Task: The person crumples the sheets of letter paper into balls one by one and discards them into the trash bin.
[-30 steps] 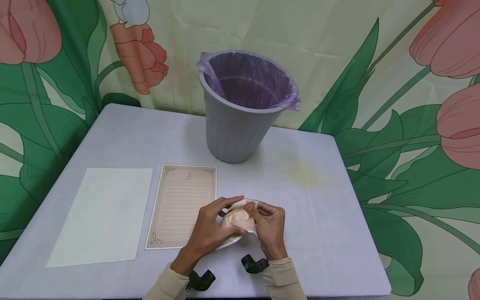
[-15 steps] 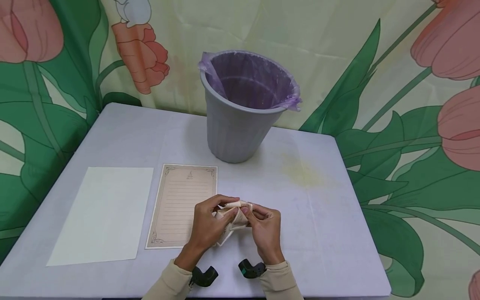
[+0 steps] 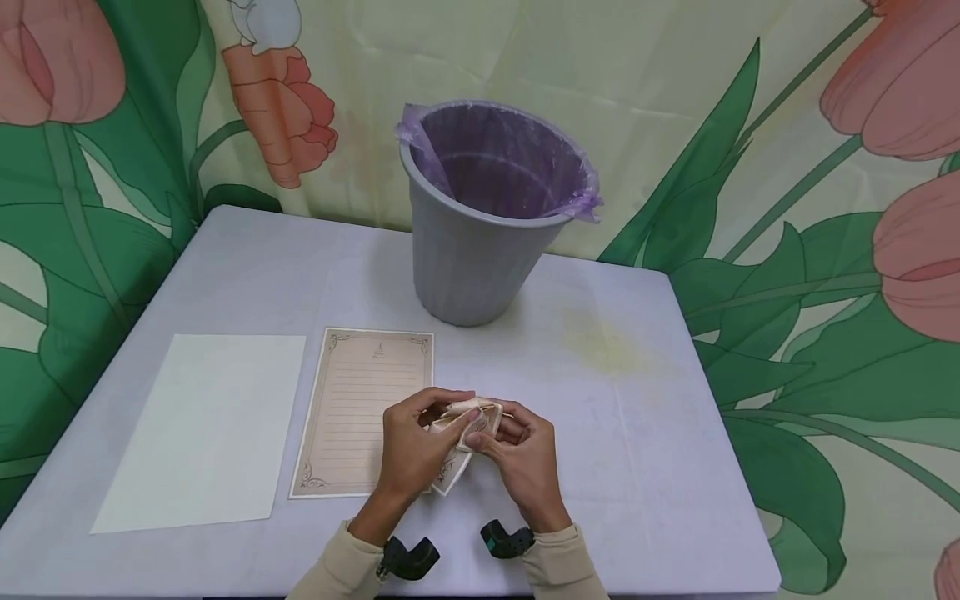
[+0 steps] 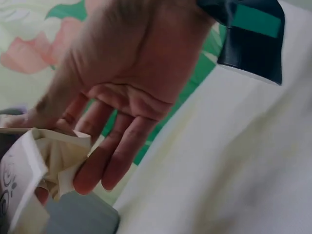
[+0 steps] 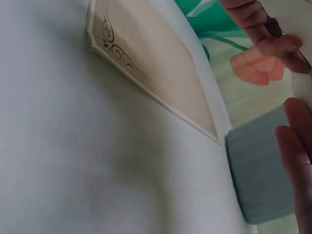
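Note:
In the head view, both hands hold a crumpled sheet of cream stationery [image 3: 447, 473] with a dark scroll ornament at its corner, in front of the bin. My left hand [image 3: 411, 446] grips the wad from the left, thumb laid across it. From the right, my right hand [image 3: 531, 467] pinches it between thumb and curled fingers. One bordered corner sticks out below, toward the table's front. The left wrist view shows the folded paper [image 4: 29, 170] close up beside the left hand [image 4: 126, 83]. Part of the wad is hidden behind the fingers.
A lined, ornate-bordered sheet of stationery [image 3: 363, 417] lies flat, partly behind the left hand. Farther left is a plain white sheet [image 3: 206, 429]. A grey bin [image 3: 468, 271] with a purple liner [image 3: 581, 204] stands at the table's back, before a floral cloth backdrop [image 3: 675, 83].
The paper between the hands has been crushed smaller, and its bordered corner now points down. Both hands have shifted slightly left. The flat sheets and the bin stay in place.

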Motion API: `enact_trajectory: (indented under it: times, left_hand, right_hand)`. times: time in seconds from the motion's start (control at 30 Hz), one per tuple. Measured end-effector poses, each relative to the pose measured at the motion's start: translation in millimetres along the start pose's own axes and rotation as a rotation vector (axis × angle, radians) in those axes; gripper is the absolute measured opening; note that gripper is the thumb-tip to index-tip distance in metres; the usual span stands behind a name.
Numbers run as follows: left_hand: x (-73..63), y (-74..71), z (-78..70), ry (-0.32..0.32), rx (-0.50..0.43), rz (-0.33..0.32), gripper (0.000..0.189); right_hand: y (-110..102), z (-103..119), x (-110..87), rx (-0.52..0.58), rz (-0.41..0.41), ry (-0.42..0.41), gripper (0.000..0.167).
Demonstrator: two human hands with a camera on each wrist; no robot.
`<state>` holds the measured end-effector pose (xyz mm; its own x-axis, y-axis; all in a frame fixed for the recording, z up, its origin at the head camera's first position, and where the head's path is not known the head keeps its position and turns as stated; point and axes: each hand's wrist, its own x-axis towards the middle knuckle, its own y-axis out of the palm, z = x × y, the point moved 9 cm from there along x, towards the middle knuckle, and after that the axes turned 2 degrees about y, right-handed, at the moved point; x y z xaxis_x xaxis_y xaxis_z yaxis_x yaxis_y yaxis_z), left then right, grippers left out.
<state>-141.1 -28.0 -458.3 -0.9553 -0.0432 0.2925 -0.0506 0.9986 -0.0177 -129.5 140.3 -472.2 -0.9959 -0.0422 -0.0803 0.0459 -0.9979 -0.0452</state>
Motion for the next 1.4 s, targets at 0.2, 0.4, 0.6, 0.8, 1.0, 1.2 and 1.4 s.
enact_trajectory:
  times: [0.2, 0.4, 0.6, 0.8, 1.0, 1.2, 1.4]
  left_hand:
    - [0.6, 1.0, -1.4, -0.046, -0.033, 0.081, 0.019]
    - [0.1, 4.1, -1.0, -0.046, -0.061, 0.150, 0.033]
    - [0.0, 7.7, 1.0, -0.057, -0.083, 0.133, 0.025]
    - [2.2, 3.4, 4.0, -0.113, -0.098, 0.049, 0.019]
    - [4.8, -5.3, 3.9, -0.106, -0.079, -0.065, 0.018]
    - [3.3, -10.1, 5.6, -0.119, -0.084, -0.156, 0.015]
    - [2.0, -10.0, 5.1, -0.096, -0.101, -0.217, 0.015]
  right_hand:
    - [-2.9, -0.2, 1.9, 0.033, -0.047, -0.017, 0.038]
    - [-9.3, -2.8, 3.3, 0.090, -0.137, 0.002, 0.032]
    - [-14.8, -5.5, 1.2, 0.083, -0.229, 0.013, 0.018]
    - [-9.2, 0.2, -0.3, 0.002, -0.176, -0.056, 0.026]
    - [1.8, 13.3, -7.9, -0.243, -0.057, -0.214, 0.062]
    - [6.0, 20.6, -14.0, -0.462, -0.010, -0.303, 0.095]
    - [8.7, 22.9, -16.4, -0.535, 0.015, -0.362, 0.123]
